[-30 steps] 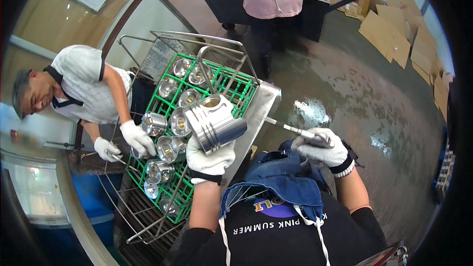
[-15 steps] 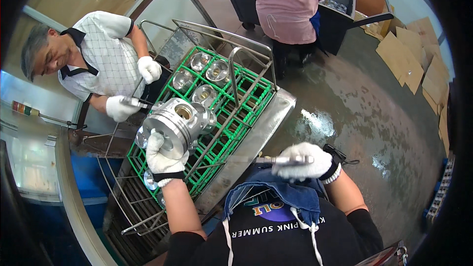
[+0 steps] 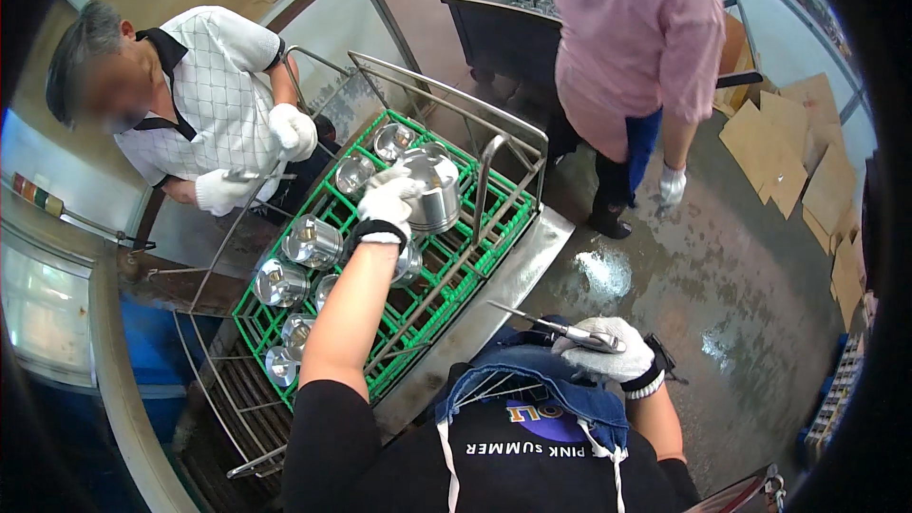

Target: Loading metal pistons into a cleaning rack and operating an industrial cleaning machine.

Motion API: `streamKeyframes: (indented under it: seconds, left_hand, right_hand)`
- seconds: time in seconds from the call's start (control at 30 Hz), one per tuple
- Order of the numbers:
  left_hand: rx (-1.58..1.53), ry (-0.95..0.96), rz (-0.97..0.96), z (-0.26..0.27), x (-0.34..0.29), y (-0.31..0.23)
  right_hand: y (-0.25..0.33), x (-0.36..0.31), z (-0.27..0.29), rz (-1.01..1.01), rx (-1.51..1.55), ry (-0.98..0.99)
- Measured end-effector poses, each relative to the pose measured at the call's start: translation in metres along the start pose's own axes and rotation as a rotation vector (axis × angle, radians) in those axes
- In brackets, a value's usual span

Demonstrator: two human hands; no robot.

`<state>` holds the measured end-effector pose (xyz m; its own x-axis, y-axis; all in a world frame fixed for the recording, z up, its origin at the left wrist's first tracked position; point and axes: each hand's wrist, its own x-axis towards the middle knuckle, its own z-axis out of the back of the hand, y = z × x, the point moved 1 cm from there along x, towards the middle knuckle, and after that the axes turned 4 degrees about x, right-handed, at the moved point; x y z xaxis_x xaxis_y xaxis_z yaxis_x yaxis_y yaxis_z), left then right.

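Note:
My left hand, in a white knitted glove, reaches over the green wire rack and is closed on a large silver piston. The piston's smooth skirt and ring grooves show on its right side. Whether it rests in the rack or hangs just above it I cannot tell. Several more pistons stand in the rack's cells, among them a piston and another piston left of my forearm. Near my waist my right hand, also gloved, grips a slim metal tool with a thin tip pointing left.
Metal rails fence the rack's cart. Across it, a co-worker in white gloves holds a similar tool. Another person in pink stands beyond, near a dark wheeled bin. Flattened cardboard lies on the wet floor.
My left hand has moved from the rack's near left to its far middle, with a piston in it both times. The person in pink has turned and shifted right, one arm lowered.

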<state>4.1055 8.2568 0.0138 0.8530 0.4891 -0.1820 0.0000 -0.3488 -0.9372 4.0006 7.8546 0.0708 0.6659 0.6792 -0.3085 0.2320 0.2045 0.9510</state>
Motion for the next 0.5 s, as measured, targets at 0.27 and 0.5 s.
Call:
streamKeyframes:
  seconds: [0.27, 0.5]
  left_hand:
    - [0.848, -0.160, -0.609, 0.119, 0.105, 0.145]
    - [-0.251, -0.046, 0.091, 0.022, -0.026, -0.015]
  right_hand:
    - [0.029, 0.011, -0.002, 0.071, -0.453, 0.181]
    - [0.059, 0.052, -0.027, -0.089, -0.758, 0.211]
